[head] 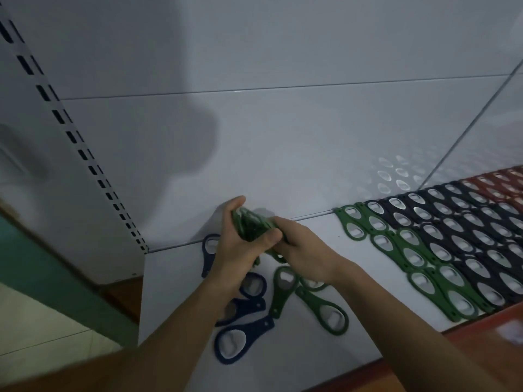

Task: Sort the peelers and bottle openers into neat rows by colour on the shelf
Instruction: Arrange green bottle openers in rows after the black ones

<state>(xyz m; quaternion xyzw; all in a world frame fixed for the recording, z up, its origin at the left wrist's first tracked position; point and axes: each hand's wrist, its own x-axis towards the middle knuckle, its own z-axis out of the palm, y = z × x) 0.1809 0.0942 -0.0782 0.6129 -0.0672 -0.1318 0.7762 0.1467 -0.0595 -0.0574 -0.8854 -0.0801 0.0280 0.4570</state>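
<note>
Near the back edge of the white shelf (325, 230), the left hand (240, 250) squeezes a bunch of green bottle openers (249, 224) while the right hand (300, 247) pinches them too; they look light, stiff and slippery, best held by their thin handles.

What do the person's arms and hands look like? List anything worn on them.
Both forearms are bare right down to the frame's lower edge: no sleeves are visible. The left hand and right hand are ungloved, and no rings, watch or wristband show.

Matt green and navy plastic bottle openers (407, 250) with shiny metal insets lie on a smooth, painted white metal shelf (334, 230).
</note>
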